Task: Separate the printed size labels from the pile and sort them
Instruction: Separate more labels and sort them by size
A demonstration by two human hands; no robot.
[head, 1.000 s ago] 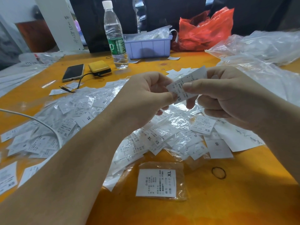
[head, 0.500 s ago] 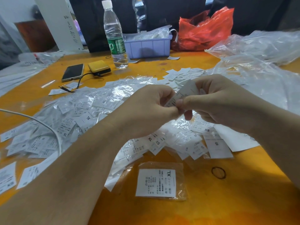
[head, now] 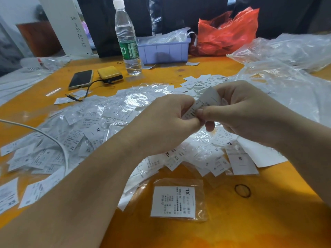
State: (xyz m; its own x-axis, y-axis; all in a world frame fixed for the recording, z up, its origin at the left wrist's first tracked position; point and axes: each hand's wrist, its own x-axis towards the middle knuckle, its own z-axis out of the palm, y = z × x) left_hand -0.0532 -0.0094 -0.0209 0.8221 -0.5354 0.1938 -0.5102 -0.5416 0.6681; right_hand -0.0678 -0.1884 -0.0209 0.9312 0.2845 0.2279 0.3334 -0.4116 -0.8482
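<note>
A wide pile of white printed size labels in clear sleeves covers the orange table. Above the pile's middle, my left hand and my right hand both pinch one white label, which curls up between them. A separate XL label in its sleeve lies alone near the front edge. XS, S and M labels show at the pile's right side. A small stack of loose labels sits beyond my hands.
A water bottle, a phone and a yellow charger box stand at the back. Behind them are a lilac bin and a red bag. Clear plastic bags fill the right. A black rubber band lies front right; a white cable crosses left.
Both hands have dropped lower toward the pile while holding the same label. The label has bent and curled between the fingers.
</note>
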